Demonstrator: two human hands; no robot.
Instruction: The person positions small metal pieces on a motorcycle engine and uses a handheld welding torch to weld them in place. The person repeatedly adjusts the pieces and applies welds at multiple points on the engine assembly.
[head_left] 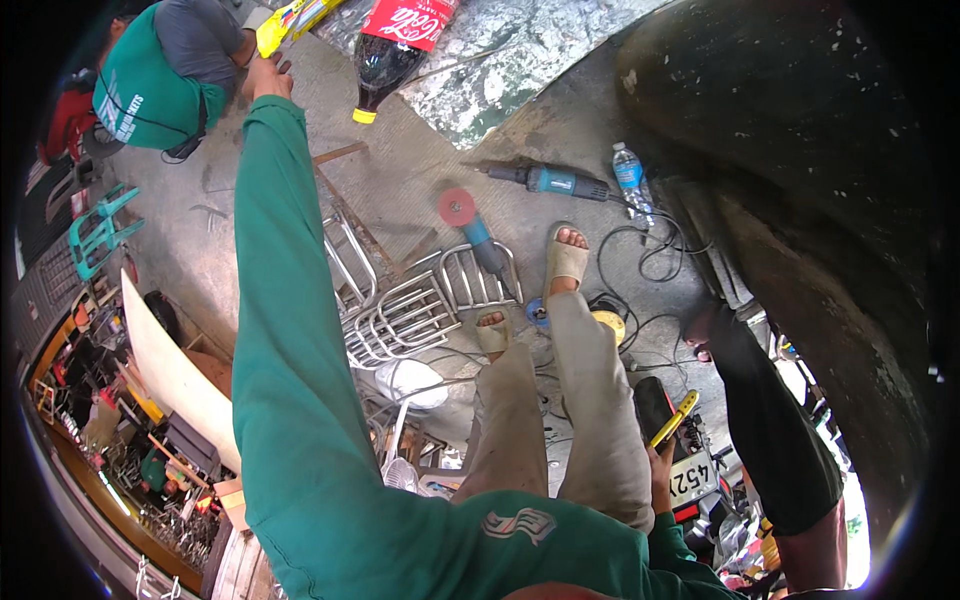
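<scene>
My left arm, in a green sleeve, stretches toward the upper left. At its end, my left hand (268, 80) closes on the lower end of a yellow printed packet (292, 24). A large bottle of dark cola (388, 66), with a red label and yellow cap, is to the right of that hand, by a pale, stained surface (480, 92). Low on the right, my right hand (661, 474) grips a slim yellow tool (675, 419) whose exact kind I cannot make out. My body hides most of that forearm.
Two blue-bodied grinders, one with a red disc (457, 207), the other dark-nosed (562, 183), lie on the concrete near bent metal tube frames (405, 312). Cords loop beside my sandalled feet. A water bottle (628, 175) stands right. A person in a green vest (160, 85) crouches upper left.
</scene>
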